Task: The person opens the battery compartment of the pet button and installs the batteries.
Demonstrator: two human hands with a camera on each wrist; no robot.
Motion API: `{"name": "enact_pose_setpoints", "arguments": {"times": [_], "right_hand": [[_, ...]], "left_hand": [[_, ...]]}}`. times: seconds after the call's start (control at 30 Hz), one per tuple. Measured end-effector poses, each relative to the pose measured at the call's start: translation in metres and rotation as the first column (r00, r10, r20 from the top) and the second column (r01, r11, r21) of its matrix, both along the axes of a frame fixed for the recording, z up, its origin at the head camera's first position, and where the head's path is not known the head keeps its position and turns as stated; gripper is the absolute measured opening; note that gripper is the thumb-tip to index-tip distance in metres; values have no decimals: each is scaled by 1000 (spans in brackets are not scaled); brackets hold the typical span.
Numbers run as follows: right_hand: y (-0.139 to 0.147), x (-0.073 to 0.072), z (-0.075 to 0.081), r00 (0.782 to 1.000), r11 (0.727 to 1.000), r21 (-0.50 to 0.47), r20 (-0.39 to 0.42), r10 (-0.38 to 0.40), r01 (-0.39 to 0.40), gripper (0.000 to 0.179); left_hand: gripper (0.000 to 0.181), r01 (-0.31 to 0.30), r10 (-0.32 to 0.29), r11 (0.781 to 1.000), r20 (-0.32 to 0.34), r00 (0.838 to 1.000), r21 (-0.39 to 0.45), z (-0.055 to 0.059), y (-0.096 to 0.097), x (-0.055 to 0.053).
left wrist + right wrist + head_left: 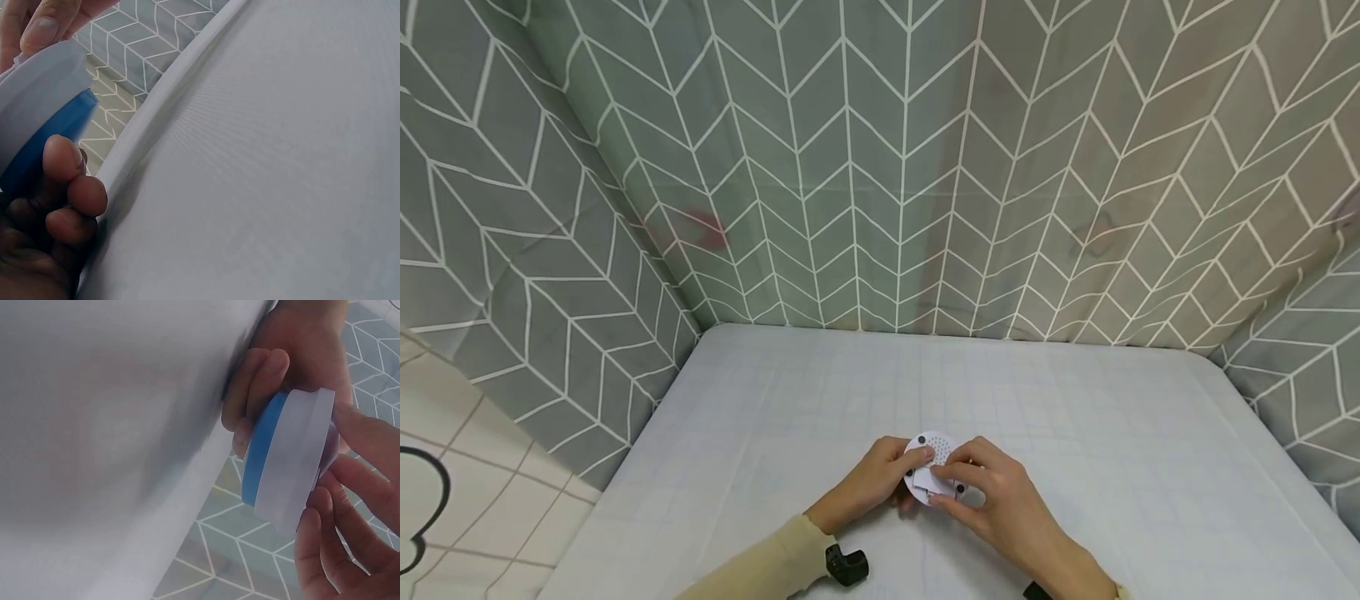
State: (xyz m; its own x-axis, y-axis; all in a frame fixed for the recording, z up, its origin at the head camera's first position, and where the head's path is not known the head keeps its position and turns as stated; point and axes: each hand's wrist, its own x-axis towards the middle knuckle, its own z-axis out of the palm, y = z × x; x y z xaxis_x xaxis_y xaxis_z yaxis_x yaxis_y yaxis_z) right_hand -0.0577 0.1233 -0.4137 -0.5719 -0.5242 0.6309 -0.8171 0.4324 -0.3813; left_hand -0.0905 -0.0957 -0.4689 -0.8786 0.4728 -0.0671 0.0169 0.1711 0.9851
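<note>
A round white device [942, 447] with a dotted patch of small holes and dark feet is held just above the table, its underside facing up. Its other side is blue, as the right wrist view of the device [290, 456] shows. My left hand [880, 473] grips it from the left, thumb on the top face and fingers curled beneath. On that face a small white cover [928, 481] lifts at a tilt. My right hand [1003, 496] pinches this cover between thumb and fingers. What lies under the cover is hidden.
A white cloth-covered table [820, 383] spreads around the hands. Grey patterned curtains [880, 167] hang at its back and sides. Pale tiled floor [467, 492] shows at the lower left. A black strap piece [847, 566] sits on the left wrist.
</note>
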Motion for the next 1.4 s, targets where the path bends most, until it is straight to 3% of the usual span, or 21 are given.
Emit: {"name": "enact_pose_setpoints", "arguments": {"times": [0.2, 0.37, 0.5, 0.6, 0.87, 1.4], "right_hand": [[-1, -2, 1, 1000, 999, -44, 18, 6, -5, 32], [-4, 0, -1, 994, 994, -35, 39, -103, 105, 49], [-3, 2, -4, 978, 980, 13, 70, -198, 198, 72], [-2, 3, -7, 965, 973, 49, 123, -231, 227, 79], [-2, -3, -6, 941, 983, 41, 284, -185, 181, 75], [2, -9, -7, 869, 990, 11, 478, -130, 143, 65]], "left_hand": [[48, -2, 2, 1000, -2, 1000, 1, 0, 0, -3], [47, -11, 11, 1000, 20, 1000, 10, -1, 1, -2], [44, -10, 9, 1000, 38, 999, 24, -2, 2, 2], [43, -10, 9, 1000, 48, 999, 28, -3, 4, 4], [42, -35, 34, 999, 34, 999, 9, 0, 3, 2], [43, -40, 38, 999, 65, 997, 30, 4, 3, 3]]}}
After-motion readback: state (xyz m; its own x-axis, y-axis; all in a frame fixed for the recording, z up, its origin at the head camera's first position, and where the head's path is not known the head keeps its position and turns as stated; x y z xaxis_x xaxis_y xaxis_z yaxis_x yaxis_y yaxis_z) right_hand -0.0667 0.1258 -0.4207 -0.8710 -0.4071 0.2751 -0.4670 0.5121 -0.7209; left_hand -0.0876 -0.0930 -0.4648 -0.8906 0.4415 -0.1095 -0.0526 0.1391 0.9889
